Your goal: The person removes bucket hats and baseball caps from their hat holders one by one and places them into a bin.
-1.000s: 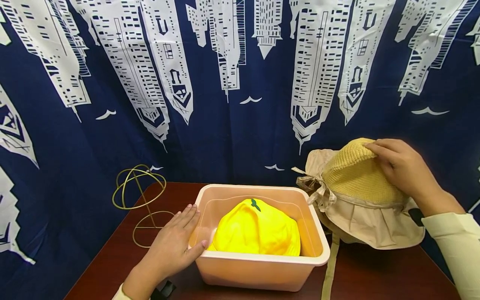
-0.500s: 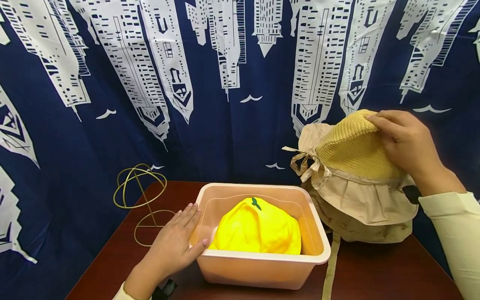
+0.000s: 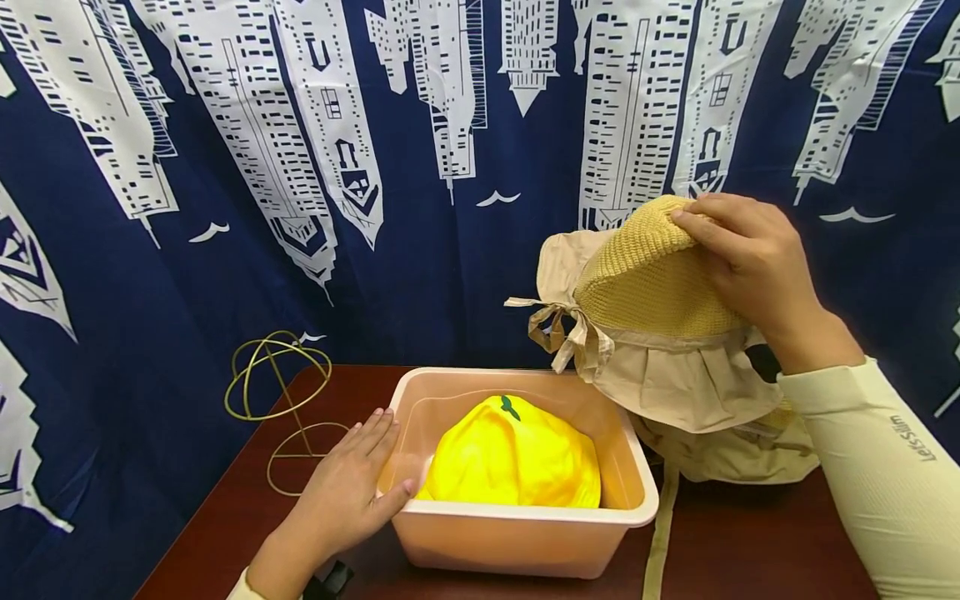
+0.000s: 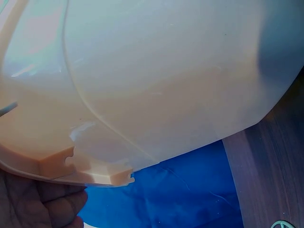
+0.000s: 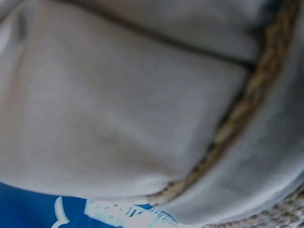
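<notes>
My right hand point(image 3: 757, 258) pinches the top of a sun hat's yellow woven crown point(image 3: 652, 275). The hat's wide beige cloth brim point(image 3: 675, 375) hangs below, with a ribbon bow point(image 3: 577, 325) at its left. In the right wrist view the pale brim point(image 5: 118, 104) fills most of the picture, with a braided edging across it. Straight fingers of my left hand point(image 3: 345, 475) rest against the left rim of a peach plastic bin point(image 3: 517, 542). Inside the bin lies a bright yellow hat point(image 3: 517, 458) with a small green leaf mark.
Another beige cloth hat point(image 3: 720, 454) lies on the dark red table point(image 3: 757, 550), its long strap point(image 3: 660, 542) hanging toward the front edge. A gold wire stand point(image 3: 300, 417) is at the back left. Behind hangs a navy curtain point(image 3: 450, 292) printed with white buildings.
My right hand has raised the sun hat off the beige hat below and carried it left, toward the bin's right rim. My left hand stays on the bin.
</notes>
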A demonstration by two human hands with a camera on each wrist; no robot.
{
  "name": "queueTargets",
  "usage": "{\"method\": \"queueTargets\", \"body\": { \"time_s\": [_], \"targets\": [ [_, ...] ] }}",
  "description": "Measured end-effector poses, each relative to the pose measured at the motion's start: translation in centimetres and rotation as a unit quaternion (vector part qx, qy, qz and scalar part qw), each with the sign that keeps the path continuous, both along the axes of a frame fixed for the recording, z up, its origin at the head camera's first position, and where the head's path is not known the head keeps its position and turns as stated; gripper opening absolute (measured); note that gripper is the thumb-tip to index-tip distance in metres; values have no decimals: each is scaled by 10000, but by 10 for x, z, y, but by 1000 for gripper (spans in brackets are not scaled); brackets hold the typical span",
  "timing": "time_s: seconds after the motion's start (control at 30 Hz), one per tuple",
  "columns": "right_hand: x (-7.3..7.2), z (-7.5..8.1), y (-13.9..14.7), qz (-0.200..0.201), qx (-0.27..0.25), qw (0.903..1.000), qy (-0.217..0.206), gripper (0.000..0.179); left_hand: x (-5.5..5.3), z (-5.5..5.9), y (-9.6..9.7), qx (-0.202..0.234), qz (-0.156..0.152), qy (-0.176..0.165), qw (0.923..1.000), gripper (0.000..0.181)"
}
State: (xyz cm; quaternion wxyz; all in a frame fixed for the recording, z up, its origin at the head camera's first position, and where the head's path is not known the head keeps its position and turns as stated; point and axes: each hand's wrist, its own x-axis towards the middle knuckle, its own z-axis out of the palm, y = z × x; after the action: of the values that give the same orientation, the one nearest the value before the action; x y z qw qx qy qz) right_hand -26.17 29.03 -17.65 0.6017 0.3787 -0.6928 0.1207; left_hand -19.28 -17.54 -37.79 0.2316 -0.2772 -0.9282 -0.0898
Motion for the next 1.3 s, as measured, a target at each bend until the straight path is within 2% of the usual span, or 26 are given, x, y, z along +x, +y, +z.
{"method": "queueTargets", "body": {
  "time_s": [0.33, 0.6, 0.83, 0.97, 1.13, 1.3],
  "targets": [
    [-3, 6, -53, 709, -146, 9972, 199, 34, -1, 0, -1, 35, 4, 8, 10000, 74],
    [-11, -3, -96, 1098, 279, 9931, 290, 30, -1, -1, -1, 103, -37, -50, 9999, 76],
    [-10, -20, -117, 1275, 700, 9888, 327, 29, -5, -2, -2, 287, -246, 12, 9993, 77],
    [-6, -32, -124, 1263, 1065, 9859, 283, 21, -6, -1, -2, 359, -266, 52, 9990, 77],
    [-3, -49, -134, 1218, 1510, 9806, 288, 23, -7, -5, -3, 538, -400, 197, 9976, 75],
    [0, -61, -142, 1339, 1868, 9731, 145, 24, -6, -6, -3, 622, -462, 120, 9969, 77]
  ]
}}
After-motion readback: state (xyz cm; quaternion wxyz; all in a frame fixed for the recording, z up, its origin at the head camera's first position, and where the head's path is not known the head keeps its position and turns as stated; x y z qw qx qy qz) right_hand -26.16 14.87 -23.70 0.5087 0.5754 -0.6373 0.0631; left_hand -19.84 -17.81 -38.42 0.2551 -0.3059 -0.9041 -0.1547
